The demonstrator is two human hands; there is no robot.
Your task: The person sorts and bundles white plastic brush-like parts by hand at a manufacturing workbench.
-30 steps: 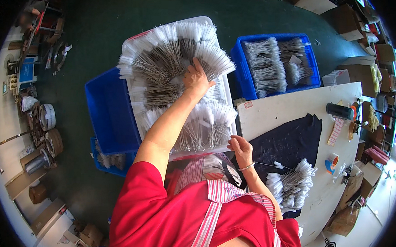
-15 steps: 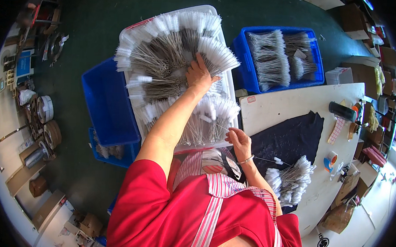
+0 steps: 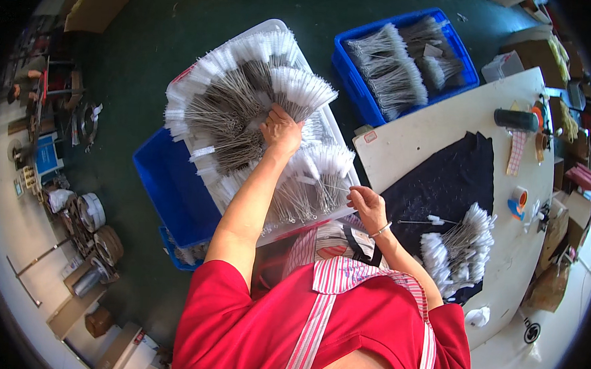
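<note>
A white bin (image 3: 342, 123) holds dense layers of small wire-handled brushes (image 3: 199, 112) with white bristles. My left hand (image 3: 281, 132) reaches into its middle, fingers curled round the wire handles of a fanned bundle of brushes (image 3: 304, 90); part of the grip is hidden. At the bin's near right corner, my right hand (image 3: 368, 207) pinches the thin wire end of a single brush (image 3: 335, 187), whose white head points left over the bin. On the dark cloth (image 3: 443, 175) to the right lies a heap of loose brushes (image 3: 462, 250), with one brush (image 3: 434, 220) apart from it.
A blue bin (image 3: 472, 73) with stacked brushes stands at the back right, beside the white table (image 3: 504, 289). Another blue bin (image 3: 168, 184) sits left of the white one. Tape rolls (image 3: 518, 199) and a dark cylinder (image 3: 516, 120) lie on the table.
The whole view has shifted and turned slightly. My left hand stays at the fanned bundle, its fingers now curled lower on the handles. My right hand still pinches the brush wire.
</note>
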